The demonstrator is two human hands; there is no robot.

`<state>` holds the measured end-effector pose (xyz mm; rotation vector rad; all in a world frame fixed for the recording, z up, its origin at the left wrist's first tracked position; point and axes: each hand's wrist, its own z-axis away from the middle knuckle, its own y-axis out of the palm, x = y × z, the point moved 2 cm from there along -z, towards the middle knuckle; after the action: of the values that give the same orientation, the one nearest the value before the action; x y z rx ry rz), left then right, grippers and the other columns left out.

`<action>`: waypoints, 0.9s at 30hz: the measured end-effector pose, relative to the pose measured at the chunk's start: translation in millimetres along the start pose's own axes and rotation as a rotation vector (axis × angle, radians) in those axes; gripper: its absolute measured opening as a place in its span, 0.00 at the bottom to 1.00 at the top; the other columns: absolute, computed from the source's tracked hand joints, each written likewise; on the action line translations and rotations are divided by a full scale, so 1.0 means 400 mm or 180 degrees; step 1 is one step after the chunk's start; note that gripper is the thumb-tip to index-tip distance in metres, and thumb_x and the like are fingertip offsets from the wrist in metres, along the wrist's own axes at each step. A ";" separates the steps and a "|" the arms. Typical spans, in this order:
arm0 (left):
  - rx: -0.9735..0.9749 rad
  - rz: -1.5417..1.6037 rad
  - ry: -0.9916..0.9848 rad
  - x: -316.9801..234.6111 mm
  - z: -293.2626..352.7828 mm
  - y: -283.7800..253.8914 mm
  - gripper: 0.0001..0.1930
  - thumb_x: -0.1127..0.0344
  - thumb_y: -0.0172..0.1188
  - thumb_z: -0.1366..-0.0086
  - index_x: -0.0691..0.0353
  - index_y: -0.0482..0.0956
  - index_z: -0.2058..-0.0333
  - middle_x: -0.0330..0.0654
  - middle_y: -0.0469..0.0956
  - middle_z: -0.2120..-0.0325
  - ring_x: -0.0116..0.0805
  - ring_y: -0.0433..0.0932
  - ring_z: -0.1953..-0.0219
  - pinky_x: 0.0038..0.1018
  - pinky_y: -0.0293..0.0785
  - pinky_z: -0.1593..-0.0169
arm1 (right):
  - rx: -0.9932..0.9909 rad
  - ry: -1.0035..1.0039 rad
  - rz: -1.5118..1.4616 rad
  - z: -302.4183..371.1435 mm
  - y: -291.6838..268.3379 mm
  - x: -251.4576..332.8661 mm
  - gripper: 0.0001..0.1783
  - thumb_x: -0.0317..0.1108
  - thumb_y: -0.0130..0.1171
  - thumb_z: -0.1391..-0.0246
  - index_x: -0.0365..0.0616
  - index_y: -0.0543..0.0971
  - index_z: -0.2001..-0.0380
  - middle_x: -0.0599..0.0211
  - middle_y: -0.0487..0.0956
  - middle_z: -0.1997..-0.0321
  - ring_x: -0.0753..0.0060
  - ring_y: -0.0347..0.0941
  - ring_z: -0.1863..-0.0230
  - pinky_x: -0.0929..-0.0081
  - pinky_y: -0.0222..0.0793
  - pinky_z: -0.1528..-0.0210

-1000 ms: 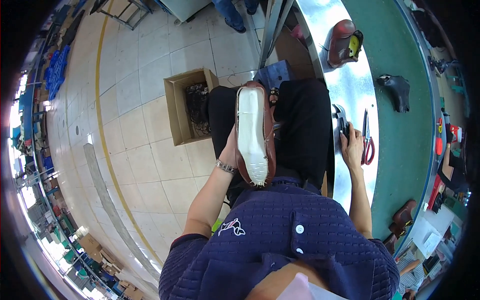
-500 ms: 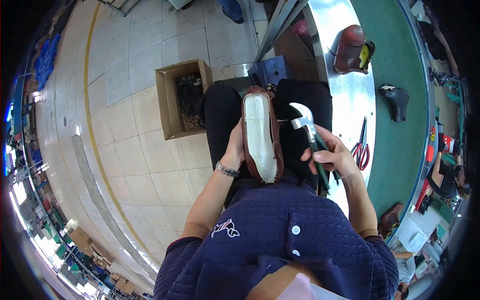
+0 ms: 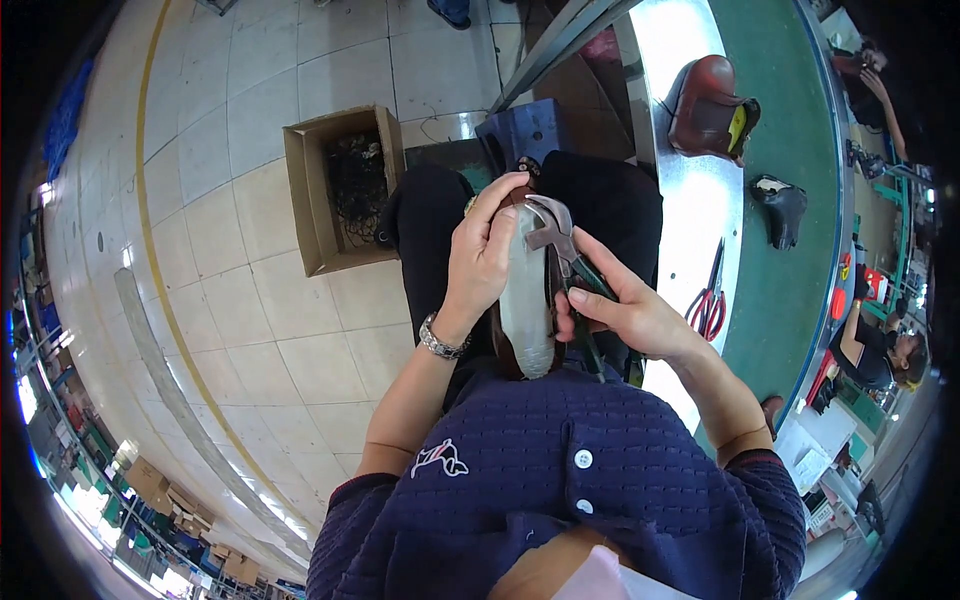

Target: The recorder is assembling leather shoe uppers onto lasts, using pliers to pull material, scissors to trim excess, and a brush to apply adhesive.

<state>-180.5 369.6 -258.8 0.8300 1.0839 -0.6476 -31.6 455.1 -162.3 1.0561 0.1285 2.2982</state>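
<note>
A brown leather shoe [image 3: 527,310] rests between my thighs, its pale, unfinished bottom facing up. My left hand [image 3: 478,262] wraps around its far left side, fingers closed over the far end. In my right hand [image 3: 630,315] are lasting pliers [image 3: 551,236] with a hammer-like metal head and green handles. The head of the pliers lies at the shoe's far right edge, against or just over it. Whether the jaws grip the leather cannot be made out. My fingers partly hide the shoe's far end.
At left, a cardboard box [image 3: 296,205] holds dark stringy scraps. To the right, a metal ledge [image 3: 690,215] carries red-handled scissors [image 3: 709,308] and a brown shoe [image 3: 708,105]. A black shoe [image 3: 781,210] sits on the green tabletop [image 3: 775,320]. Beyond my knees stands a blue box-like object [image 3: 535,130].
My right hand has brought the pliers leftward to the shoe's far edge. My left hand has slid from the shoe's side up to its far end.
</note>
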 end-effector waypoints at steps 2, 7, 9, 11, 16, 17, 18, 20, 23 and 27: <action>-0.0016 -0.0138 0.0110 -0.007 -0.002 0.002 0.17 0.71 0.45 0.33 0.66 0.73 0.48 0.48 0.75 0.49 0.37 0.75 0.49 0.27 0.66 0.44 | 0.0073 -0.0162 0.0102 0.000 0.002 0.005 0.36 0.28 0.45 0.34 0.45 0.41 0.29 0.64 0.76 0.63 0.77 0.74 0.65 0.76 0.71 0.58; -0.0043 -0.0305 0.0334 0.005 0.008 0.004 0.17 0.71 0.45 0.34 0.66 0.73 0.48 0.48 0.75 0.50 0.37 0.75 0.50 0.27 0.67 0.44 | -0.0518 -0.0351 0.1551 0.003 -0.003 -0.016 0.34 0.28 0.48 0.36 0.47 0.49 0.31 0.66 0.74 0.75 0.77 0.73 0.77 0.76 0.72 0.69; -0.0024 -0.0282 0.0283 0.005 0.007 0.003 0.18 0.72 0.46 0.35 0.67 0.73 0.47 0.47 0.75 0.50 0.35 0.75 0.50 0.26 0.67 0.45 | -0.0544 -0.0442 0.1581 0.001 -0.002 -0.028 0.34 0.28 0.49 0.36 0.48 0.49 0.31 0.66 0.74 0.75 0.76 0.73 0.77 0.75 0.72 0.70; 0.0076 0.0069 0.0131 -0.005 0.005 -0.002 0.18 0.71 0.47 0.34 0.67 0.72 0.46 0.46 0.76 0.50 0.33 0.75 0.50 0.25 0.68 0.45 | -0.0581 -0.0531 0.1616 0.000 -0.003 -0.037 0.34 0.28 0.49 0.36 0.48 0.49 0.31 0.65 0.74 0.76 0.76 0.73 0.78 0.75 0.72 0.71; -0.0092 0.1206 -0.0739 -0.036 -0.004 0.017 0.19 0.66 0.51 0.31 0.68 0.71 0.44 0.44 0.76 0.50 0.27 0.75 0.51 0.22 0.68 0.47 | -0.0636 -0.0477 0.1755 0.001 -0.008 -0.014 0.34 0.28 0.50 0.38 0.47 0.51 0.31 0.64 0.76 0.76 0.74 0.75 0.77 0.74 0.73 0.69; -0.0119 0.1022 -0.0713 -0.025 -0.003 0.016 0.19 0.65 0.52 0.31 0.67 0.71 0.44 0.44 0.75 0.49 0.26 0.75 0.52 0.21 0.69 0.47 | -0.0648 -0.0482 0.1762 0.004 -0.011 -0.005 0.34 0.28 0.50 0.38 0.47 0.51 0.31 0.64 0.76 0.76 0.74 0.75 0.77 0.74 0.73 0.69; -0.0149 0.0845 -0.0679 -0.016 -0.003 0.017 0.19 0.64 0.53 0.31 0.66 0.71 0.44 0.44 0.75 0.48 0.25 0.75 0.53 0.20 0.69 0.48 | -0.0570 -0.0423 0.1884 0.008 -0.017 0.003 0.33 0.28 0.50 0.38 0.47 0.52 0.32 0.63 0.77 0.76 0.72 0.76 0.76 0.73 0.73 0.69; -0.0178 0.0543 -0.0483 -0.011 -0.009 0.014 0.19 0.65 0.53 0.31 0.66 0.72 0.45 0.45 0.74 0.47 0.27 0.75 0.51 0.22 0.68 0.47 | -0.0467 -0.0313 0.2178 0.020 -0.022 0.043 0.33 0.26 0.52 0.40 0.46 0.55 0.33 0.56 0.80 0.73 0.60 0.79 0.73 0.66 0.74 0.67; -0.0277 -0.0085 -0.0142 -0.002 0.002 0.001 0.18 0.66 0.52 0.31 0.66 0.72 0.45 0.47 0.73 0.45 0.32 0.74 0.47 0.25 0.67 0.44 | -0.0794 -0.0992 0.3652 0.054 0.032 0.151 0.36 0.25 0.54 0.43 0.49 0.55 0.33 0.50 0.80 0.69 0.48 0.78 0.72 0.61 0.74 0.66; -0.0069 -0.0544 0.0148 -0.023 0.002 0.012 0.18 0.66 0.49 0.30 0.67 0.70 0.45 0.50 0.72 0.45 0.39 0.71 0.43 0.29 0.64 0.40 | -0.2042 -0.2312 0.3484 -0.007 0.049 0.098 0.39 0.27 0.55 0.44 0.56 0.53 0.32 0.47 0.78 0.69 0.44 0.77 0.70 0.55 0.73 0.67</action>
<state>-179.4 372.3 -248.7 0.7419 1.2113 -0.7613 -62.6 461.4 -132.1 1.7178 -1.7049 2.2364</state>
